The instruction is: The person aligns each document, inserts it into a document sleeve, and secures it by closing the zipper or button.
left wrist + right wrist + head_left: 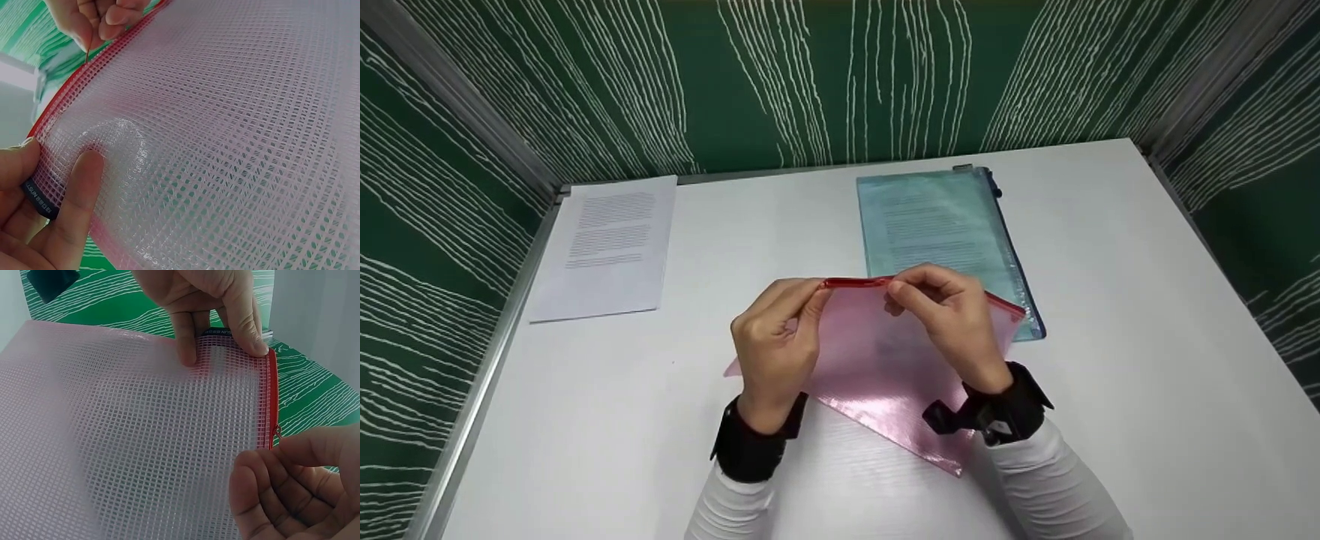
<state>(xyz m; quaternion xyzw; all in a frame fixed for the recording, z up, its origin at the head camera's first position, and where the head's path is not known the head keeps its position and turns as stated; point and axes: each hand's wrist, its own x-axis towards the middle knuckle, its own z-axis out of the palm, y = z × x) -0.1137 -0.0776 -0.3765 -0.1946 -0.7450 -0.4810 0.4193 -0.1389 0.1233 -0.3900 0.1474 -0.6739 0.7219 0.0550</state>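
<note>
A pink mesh zipper pouch (877, 360) hangs tilted between both hands in the head view, its red zipper edge (855, 283) uppermost. At the zipper's left end, the left hand (776, 337) pinches the pouch corner, by a small black label (40, 199) with pale lettering. Thumb and finger of the right hand (949, 319) pinch the small zipper pull (277, 431), partway along the zipper. In the right wrist view the right hand's other fingers curl beside the mesh. Whether any sheet lies inside the pouch, I cannot tell.
Behind the hands lies a teal zipper pouch (934, 217) with printed paper showing through, partly covered by the pink one. Printed white sheets (604, 251) lie at the table's back left. Green panels (840, 82) with white lines border the white table (585, 420).
</note>
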